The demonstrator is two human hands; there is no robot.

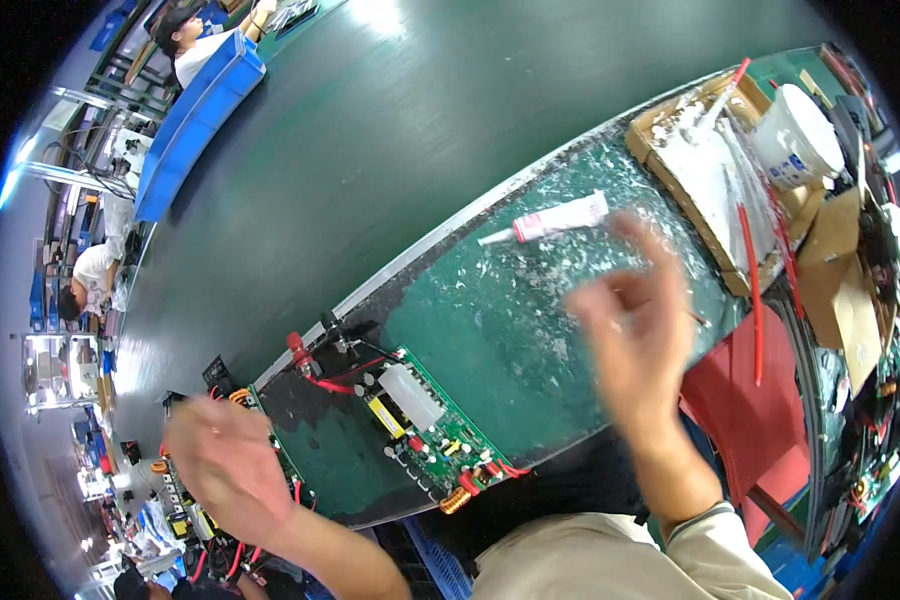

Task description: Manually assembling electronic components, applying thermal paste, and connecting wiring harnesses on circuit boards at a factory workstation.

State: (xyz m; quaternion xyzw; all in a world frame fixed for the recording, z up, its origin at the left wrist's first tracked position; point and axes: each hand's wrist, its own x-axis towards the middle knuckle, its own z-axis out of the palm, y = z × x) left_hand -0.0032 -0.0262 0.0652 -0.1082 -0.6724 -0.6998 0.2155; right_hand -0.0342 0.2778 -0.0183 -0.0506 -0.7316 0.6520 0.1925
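A green circuit board (440,425) lies on the bench before me, with capacitors, a copper coil, a pale block and red wires on it. My left hand (225,460) is over more circuit boards (185,510) at the left; motion smears its fingers, and I cannot make out anything in it. Over the white-smeared part of the bench, my right hand (640,320) hovers, blurred, thumb and forefinger apart, with nothing visible between them. Just beyond its fingertips lies a white tube (560,218) with a pointed nozzle and red print.
At the right stand a cardboard tray (660,150) smeared white, a white bucket (798,135) and red sticks (750,260). A red chair (755,400) is beside my right arm. Across the green surface stands a blue bin (195,130), with a person (195,55) behind it.
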